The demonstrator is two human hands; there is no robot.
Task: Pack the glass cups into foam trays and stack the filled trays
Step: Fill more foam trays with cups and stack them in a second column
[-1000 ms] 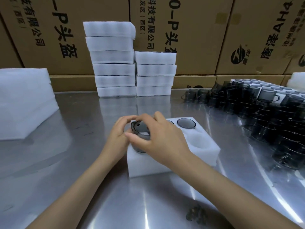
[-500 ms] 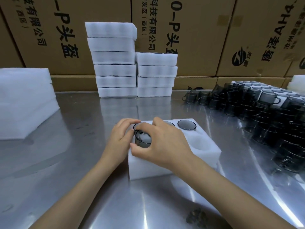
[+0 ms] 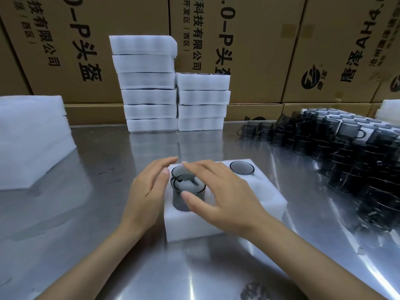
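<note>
A white foam tray (image 3: 271,201) lies on the steel table in front of me. A smoky glass cup (image 3: 187,188) stands upright in its front-left pocket, its upper half above the foam. Two more cups sit deep in the back pockets, one on the left (image 3: 178,169) and one on the right (image 3: 241,167). The front-right pocket (image 3: 257,187) holds nothing. My left hand (image 3: 147,191) hovers just left of the front cup with fingers straight. My right hand (image 3: 223,195) is spread flat over the tray, its thumb tip at the cup's front wall.
Two stacks of foam trays (image 3: 149,83) (image 3: 202,100) stand at the back against cardboard boxes (image 3: 249,40). A heap of loose dark cups (image 3: 357,161) fills the right side. Plain foam blocks (image 3: 30,137) sit at the left.
The cup, held tilted by both hands a second ago, now stands upright in the front-left pocket. Both hands have let go and spread their fingers.
</note>
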